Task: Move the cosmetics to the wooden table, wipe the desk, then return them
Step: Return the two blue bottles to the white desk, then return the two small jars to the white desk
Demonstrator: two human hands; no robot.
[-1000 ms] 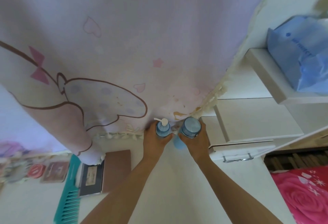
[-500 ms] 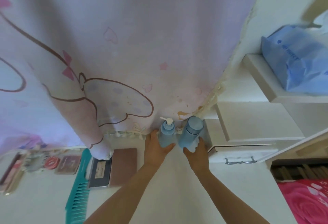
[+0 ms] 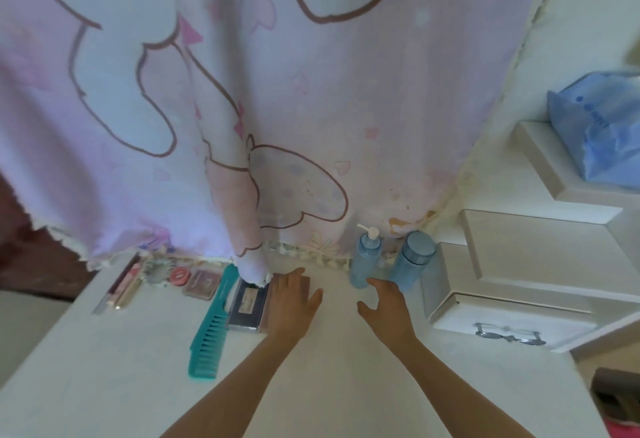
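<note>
A blue pump bottle point(image 3: 365, 257) and a blue capped bottle point(image 3: 414, 259) stand upright at the back of the white desk point(image 3: 329, 378), against the pink curtain. My right hand point(image 3: 386, 309) hovers open just in front of them, touching neither. My left hand point(image 3: 292, 299) is open, fingers spread, over the desk beside a dark palette box point(image 3: 247, 306). Further left lie a teal comb point(image 3: 211, 330), a brown compact point(image 3: 202, 283), a red round tin point(image 3: 180, 275) and slim tubes point(image 3: 123, 287).
A pink cartoon curtain point(image 3: 277, 108) hangs over the desk's back edge. White stepped drawers point(image 3: 512, 299) stand at the right, with a blue plastic bag point(image 3: 602, 132) on the top shelf. The floor drops away beyond the desk's left edge.
Both hands have let go of the two blue bottles, which now stand on the desk, and have pulled back toward me. The left hand moved left toward the palette.
</note>
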